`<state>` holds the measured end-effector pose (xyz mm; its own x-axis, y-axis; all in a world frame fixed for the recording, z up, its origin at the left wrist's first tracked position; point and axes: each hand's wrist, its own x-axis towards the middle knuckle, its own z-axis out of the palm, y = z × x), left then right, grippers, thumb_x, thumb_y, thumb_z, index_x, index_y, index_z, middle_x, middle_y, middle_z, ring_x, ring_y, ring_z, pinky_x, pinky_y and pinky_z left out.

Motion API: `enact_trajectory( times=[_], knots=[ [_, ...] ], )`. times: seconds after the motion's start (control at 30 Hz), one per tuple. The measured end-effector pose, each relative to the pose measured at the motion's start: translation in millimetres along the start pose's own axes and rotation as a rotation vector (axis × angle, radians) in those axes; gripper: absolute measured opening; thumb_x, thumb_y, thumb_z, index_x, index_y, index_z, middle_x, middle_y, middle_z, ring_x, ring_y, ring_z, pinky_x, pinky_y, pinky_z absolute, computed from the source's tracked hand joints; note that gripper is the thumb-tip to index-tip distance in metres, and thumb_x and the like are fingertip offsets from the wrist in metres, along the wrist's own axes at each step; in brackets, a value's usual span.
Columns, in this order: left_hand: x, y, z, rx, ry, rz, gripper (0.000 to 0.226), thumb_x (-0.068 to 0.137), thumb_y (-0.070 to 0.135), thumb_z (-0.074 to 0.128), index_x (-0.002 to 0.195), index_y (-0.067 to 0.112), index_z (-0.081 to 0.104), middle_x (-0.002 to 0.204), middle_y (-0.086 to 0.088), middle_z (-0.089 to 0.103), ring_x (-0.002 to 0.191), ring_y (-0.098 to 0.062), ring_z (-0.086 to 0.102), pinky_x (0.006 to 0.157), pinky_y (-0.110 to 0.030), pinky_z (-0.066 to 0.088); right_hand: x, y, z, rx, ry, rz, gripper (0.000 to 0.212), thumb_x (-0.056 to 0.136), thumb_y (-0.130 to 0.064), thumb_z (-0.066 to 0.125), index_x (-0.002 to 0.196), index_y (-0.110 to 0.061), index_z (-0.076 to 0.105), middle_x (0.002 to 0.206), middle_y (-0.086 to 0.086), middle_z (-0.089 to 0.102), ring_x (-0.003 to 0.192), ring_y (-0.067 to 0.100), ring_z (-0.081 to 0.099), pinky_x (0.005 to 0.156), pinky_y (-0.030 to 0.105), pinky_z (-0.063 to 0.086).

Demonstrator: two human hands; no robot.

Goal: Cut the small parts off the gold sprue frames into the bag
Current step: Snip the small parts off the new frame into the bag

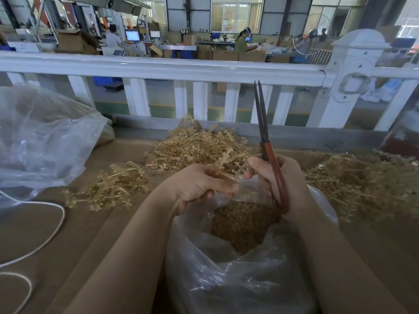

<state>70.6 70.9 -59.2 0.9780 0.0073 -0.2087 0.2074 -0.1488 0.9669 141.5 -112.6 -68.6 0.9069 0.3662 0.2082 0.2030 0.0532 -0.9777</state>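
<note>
My left hand (pixel 199 186) grips a gold sprue frame (pixel 229 162) just above the mouth of a clear plastic bag (pixel 238 279). Small gold parts (pixel 242 223) fill the bag's bottom. My right hand (pixel 281 177) holds red-handled scissors (pixel 264 130), blades nearly together and pointing up, while its fingertips touch the frame's other end. More gold sprue frames lie in heaps: one behind the hands (pixel 199 146), one at the left (pixel 113 189), one at the right (pixel 367 182).
A brown cardboard-covered table (pixel 79 234) carries everything. A large crumpled clear bag (pixel 40 141) sits at the far left, with white cord (pixel 52 223) looping below it. A white railing (pixel 158 69) runs along the table's far edge.
</note>
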Motion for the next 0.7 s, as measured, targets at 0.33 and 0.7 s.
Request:
enact_trajectory(
  times=[0.33, 0.7],
  knots=[
    [8.8, -2.8, 1.3, -0.675, 0.173, 0.104, 0.02, 0.067, 0.021, 0.077, 0.085, 0.014, 0.071, 0.077, 0.001, 0.073, 0.064, -0.005, 0.068, 0.056, -0.017, 0.053, 3.5, 3.9, -1.7, -0.275, -0.018, -0.044, 0.041, 0.062, -0.067, 0.074, 0.071, -0.027, 0.071, 0.065, -0.009, 0.067, 0.058, 0.003, 0.061, 0.066, 0.025, 0.046],
    [12.2, -8.3, -6.1, -0.914, 0.2, 0.212, 0.013, 0.066, 0.008, 0.077, 0.064, 0.021, 0.079, 0.072, 0.001, 0.073, 0.069, -0.007, 0.072, 0.062, -0.017, 0.058, 2.5, 11.6, -2.2, -0.739, -0.093, -0.084, 0.07, 0.05, -0.101, 0.05, 0.086, -0.042, 0.06, 0.078, -0.026, 0.064, 0.074, -0.004, 0.06, 0.062, 0.02, 0.041]
  ],
)
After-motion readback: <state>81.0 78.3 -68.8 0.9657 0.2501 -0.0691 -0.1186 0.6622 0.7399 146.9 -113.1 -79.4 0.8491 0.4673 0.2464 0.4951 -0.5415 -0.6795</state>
